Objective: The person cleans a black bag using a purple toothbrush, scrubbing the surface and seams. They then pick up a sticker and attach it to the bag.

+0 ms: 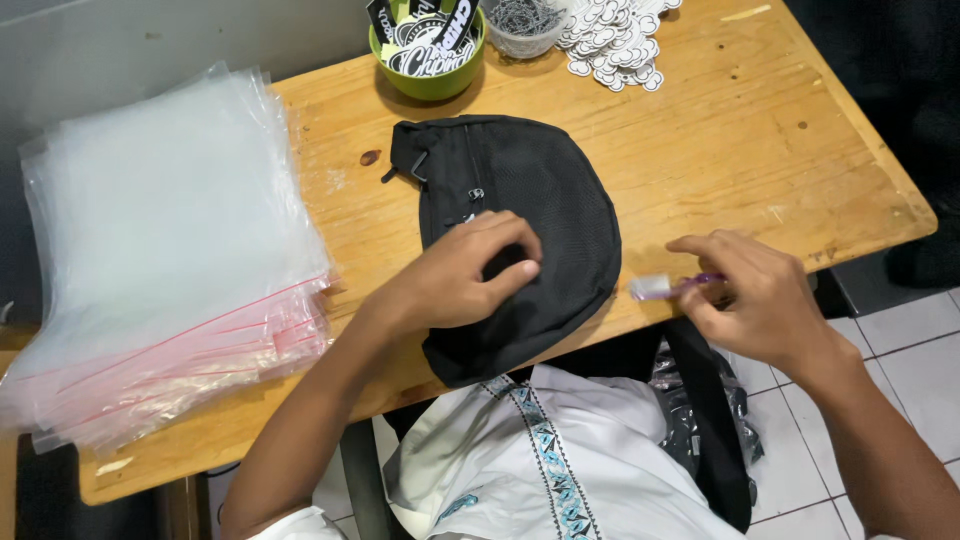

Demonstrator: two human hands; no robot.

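- black pouch point(520, 200) lies flat on our wooden table point(760, 150), its near end hanging over the near edge.
- our left hand point(465, 275) rests on the pouch, fingers curled and pressing the fabric.
- our right hand point(755, 290) hovers just right of the pouch, fingers pinched on a small purple brush point(665, 288).
- a stack of clear plastic bags point(160, 250) sits to the left; a green bowl point(428, 60) and white stickers point(612, 40) lie at the far edge.
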